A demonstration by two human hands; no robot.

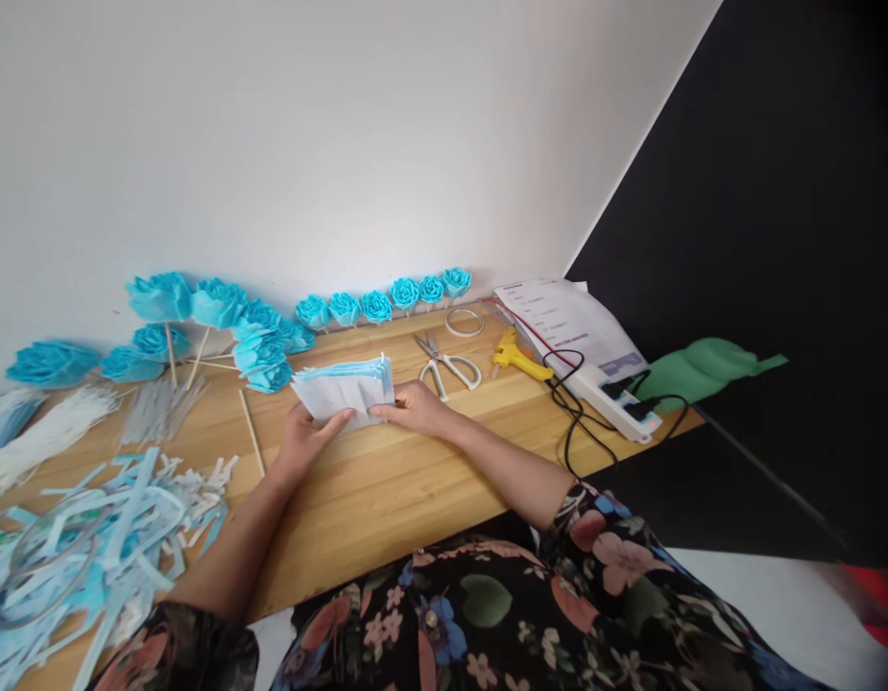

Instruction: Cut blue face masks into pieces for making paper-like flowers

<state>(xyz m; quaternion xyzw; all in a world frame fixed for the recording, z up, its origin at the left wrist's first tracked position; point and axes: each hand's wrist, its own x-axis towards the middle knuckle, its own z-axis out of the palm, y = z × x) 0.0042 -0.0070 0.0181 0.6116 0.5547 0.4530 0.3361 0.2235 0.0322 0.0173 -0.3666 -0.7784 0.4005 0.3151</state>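
Between my two hands stands a stack of white and light-blue sheets (pixel 347 389) that look like disposable face masks, tilted up above the table. My left hand (pixel 310 437) grips its lower left corner, thumb across the front. On the right edge my right hand (pixel 415 408) is closed, its thumb pressed on the front face; the fingers behind the stack are hidden. A pair of scissors (pixel 450 369) with white handles lies spread just beyond my right hand. To the left of my left hand rests a thin wooden stick (pixel 252 432).
Blue flowers (pixel 375 307) line the wall, several on sticks. Cut strips (pixel 127 537) are heaped at left. A yellow glue gun (pixel 519 355), a power strip (pixel 616 403) with black cords, printed paper (pixel 573 321), a ring (pixel 464 322) and a green object (pixel 703 369) occupy the right side.
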